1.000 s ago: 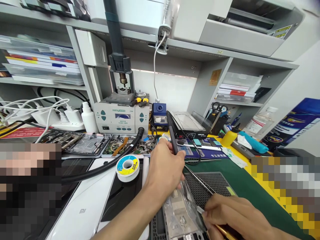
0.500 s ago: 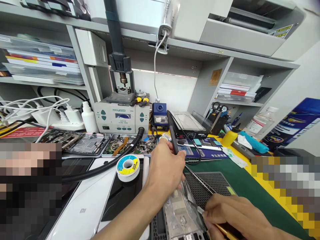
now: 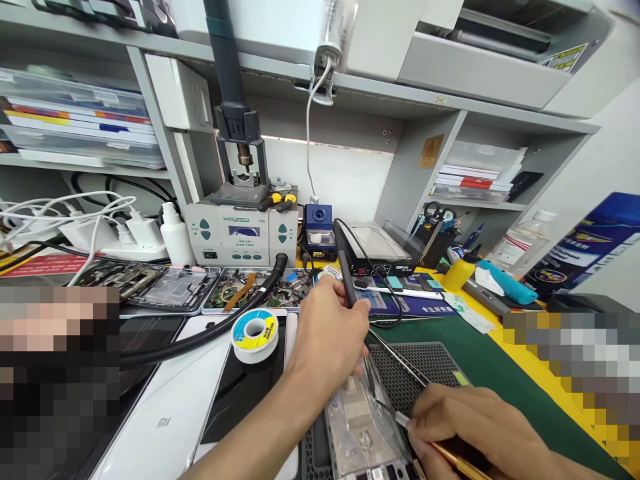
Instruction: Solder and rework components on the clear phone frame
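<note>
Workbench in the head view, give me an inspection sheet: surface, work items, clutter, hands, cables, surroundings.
Surface: green mat with yellow benchtop beyond its right edge.
Work items: opened device with metal parts exposed, on a black honeycomb pad.
Clutter: labelled spool on a dark-faced phone; white phone beside it.
Hands: left hand grips a dark pen-shaped tool; right hand holds a gold-handled tool.
Cables: black hose crosses over the phones; white cord hangs down behind.
Surroundings: grey station and grey shelving at the back.
</note>
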A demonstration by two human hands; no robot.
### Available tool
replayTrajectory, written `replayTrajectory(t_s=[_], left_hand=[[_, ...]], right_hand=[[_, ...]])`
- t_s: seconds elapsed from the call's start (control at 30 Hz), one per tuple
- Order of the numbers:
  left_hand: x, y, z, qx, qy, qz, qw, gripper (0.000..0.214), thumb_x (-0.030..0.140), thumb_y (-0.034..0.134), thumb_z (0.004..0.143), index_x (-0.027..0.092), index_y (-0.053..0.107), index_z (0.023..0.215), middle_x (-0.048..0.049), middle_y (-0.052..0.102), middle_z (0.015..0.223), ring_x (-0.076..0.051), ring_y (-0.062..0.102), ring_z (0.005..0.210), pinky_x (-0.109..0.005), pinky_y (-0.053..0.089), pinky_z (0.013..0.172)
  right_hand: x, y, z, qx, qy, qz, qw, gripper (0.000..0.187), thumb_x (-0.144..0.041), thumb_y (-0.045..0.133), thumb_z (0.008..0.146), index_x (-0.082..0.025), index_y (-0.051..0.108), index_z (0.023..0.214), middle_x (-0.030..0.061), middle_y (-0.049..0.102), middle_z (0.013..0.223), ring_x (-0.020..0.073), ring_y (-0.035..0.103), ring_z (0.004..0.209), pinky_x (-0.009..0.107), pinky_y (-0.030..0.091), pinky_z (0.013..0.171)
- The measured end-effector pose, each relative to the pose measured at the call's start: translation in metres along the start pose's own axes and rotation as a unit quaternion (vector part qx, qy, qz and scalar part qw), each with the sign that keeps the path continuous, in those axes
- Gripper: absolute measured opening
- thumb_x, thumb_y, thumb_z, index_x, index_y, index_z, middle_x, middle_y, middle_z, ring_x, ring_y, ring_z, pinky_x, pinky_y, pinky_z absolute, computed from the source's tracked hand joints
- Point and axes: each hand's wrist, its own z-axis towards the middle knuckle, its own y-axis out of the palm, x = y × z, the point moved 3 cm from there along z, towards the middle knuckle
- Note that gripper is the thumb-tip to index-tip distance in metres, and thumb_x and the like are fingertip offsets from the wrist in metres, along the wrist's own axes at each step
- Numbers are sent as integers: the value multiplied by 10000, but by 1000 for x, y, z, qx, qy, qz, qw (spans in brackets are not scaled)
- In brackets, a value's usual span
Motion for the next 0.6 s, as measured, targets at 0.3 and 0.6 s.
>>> replayTrajectory(t_s=[0.3,0.6], left_hand=[[-3,-9,6,-62,35,33,997,61,189,571,1003,177,627,982,34,644,567,-98,565,324,-192,405,377],[-6,-9,8,-82,26,41,996,107,139,520,1001,130,626,987,41,602,658,-59,495,345,-189,414,369]], right_hand=[[15,-2,5,8,140,128,982,208,-84,625,866,-248,613,740,-51,642,626,121,614,499,189,497,478],[7,-1,3,1,74,79,994,202,-66,561,842,-251,571,761,-67,628,590,99,584,461,178,497,480]])
